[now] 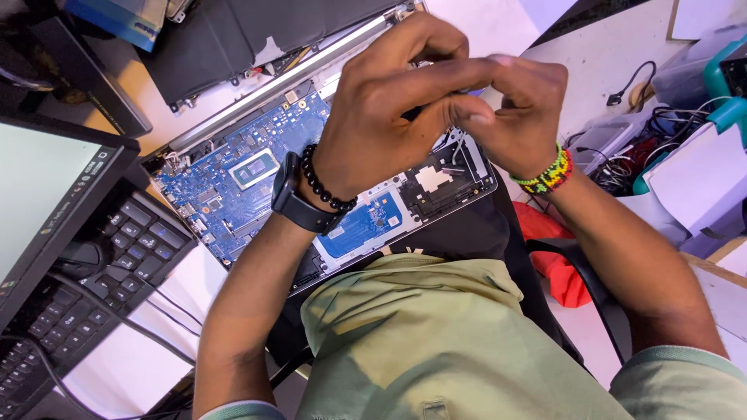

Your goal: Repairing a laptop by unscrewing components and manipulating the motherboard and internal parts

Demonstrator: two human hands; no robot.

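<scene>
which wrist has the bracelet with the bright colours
The right hand's wrist: its beaded bracelet is green, yellow and red. The left hand's wrist carries only a black bead bracelet and a black watch.

Bright, even daylight from above. Soft shadows under the hands. Mild glare on the white table. Slight motion blur at fingertips; wide-angle bending near edges.

Opened laptop on the lap, keyboard left of it, cable tangle right, both hands above.
</scene>
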